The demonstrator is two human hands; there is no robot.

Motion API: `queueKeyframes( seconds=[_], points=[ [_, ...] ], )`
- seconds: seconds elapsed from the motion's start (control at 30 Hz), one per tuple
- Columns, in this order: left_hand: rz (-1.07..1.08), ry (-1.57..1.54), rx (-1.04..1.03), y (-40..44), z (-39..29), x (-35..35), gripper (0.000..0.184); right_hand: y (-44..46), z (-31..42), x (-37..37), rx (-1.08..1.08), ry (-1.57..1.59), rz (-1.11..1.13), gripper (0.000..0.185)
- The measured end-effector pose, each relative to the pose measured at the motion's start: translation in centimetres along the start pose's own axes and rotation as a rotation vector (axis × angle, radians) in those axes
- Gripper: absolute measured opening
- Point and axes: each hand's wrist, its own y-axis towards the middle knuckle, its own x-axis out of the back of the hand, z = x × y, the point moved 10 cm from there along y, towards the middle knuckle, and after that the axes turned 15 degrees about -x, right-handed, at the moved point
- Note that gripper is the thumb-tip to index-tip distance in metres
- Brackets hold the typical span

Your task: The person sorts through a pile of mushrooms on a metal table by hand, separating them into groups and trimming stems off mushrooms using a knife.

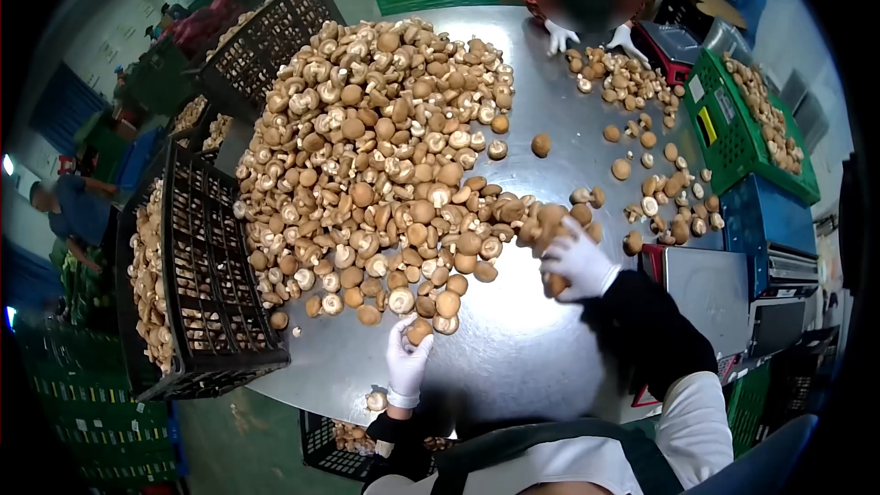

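A large heap of brown-capped shiitake mushrooms (367, 156) covers the left and middle of the metal table (513, 348). My left hand (406, 368), in a white glove, pinches a single mushroom (420, 331) at the heap's near edge. Farther right, my gloved right hand (583, 264) is curled over several mushrooms (550, 220) at the end of a strip trailing from the heap. Motion blurs these mushrooms, and part of the fingers' grip is hidden.
Black crates (215, 275) of mushrooms stand along the left edge, and another (321, 449) is below the table. Opposite, a co-worker's gloved hands (561, 37) are by a smaller pile (628, 78). At right are a green crate (724, 119) and a flat scale (706, 293).
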Motion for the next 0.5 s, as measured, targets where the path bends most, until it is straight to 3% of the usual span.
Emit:
queueKeyframes(
  seconds=[0.07,0.1,0.13,0.2,0.23,0.33,0.4,0.5],
  points=[
    [0.085,0.056,0.011,-0.7,0.4,-1.5,0.048,0.3,-5.1,1.8,-0.159,-0.069,-0.042,0.053],
    [0.189,0.296,-0.314,-0.4,-2.8,-3.9,0.049,0.3,-10.8,1.4,-0.367,-0.142,-0.048,0.060],
    [0.238,0.577,-0.552,-0.4,-5.2,-5.2,0.050,0.5,-12.4,2.1,-0.435,-0.145,-0.008,0.068],
    [0.359,0.836,-0.667,-0.7,-5.6,-7.4,0.054,0.7,-15.1,2.8,-0.655,-0.126,0.035,0.074],
    [0.404,0.869,-0.678,-0.5,-5.0,-8.1,0.053,1.4,-14.9,3.8,-0.614,-0.116,-0.085,0.076],
    [0.510,0.959,-0.763,0.8,-5.0,-10.2,0.051,5.0,-11.0,7.0,-0.455,0.110,-0.400,0.044],
    [0.591,0.989,-0.678,3.2,-4.2,-11.2,0.047,8.2,-9.6,5.0,-0.414,0.248,-0.332,0.030],
    [0.464,0.948,-0.753,8.9,-7.0,-12.9,0.054,13.3,-7.1,1.6,-0.423,0.507,-0.105,0.033]
  ],
)
